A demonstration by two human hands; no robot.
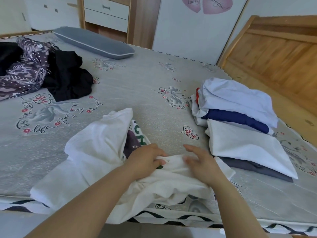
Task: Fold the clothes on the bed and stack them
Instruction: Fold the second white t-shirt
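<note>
A crumpled white T-shirt (96,152) with a dark print and green letters lies at the bed's near edge, part of it hanging over the side. My left hand (145,159) grips a bunched fold of it near the middle. My right hand (200,163) hovers just right of that fold with its fingers spread, blurred, touching the cloth. To the right sits a stack of folded clothes (240,134): white, blue, white and grey layers. At the far left lies an unfolded heap with a black garment (68,78) and a purple patterned one (25,69).
The grey printed mattress (137,86) shows bare between the heap and the stack. A grey pillow (92,42) lies at the far edge. A wooden headboard (274,54) rises on the right, and a drawer unit (106,12) and wardrobe stand behind the bed.
</note>
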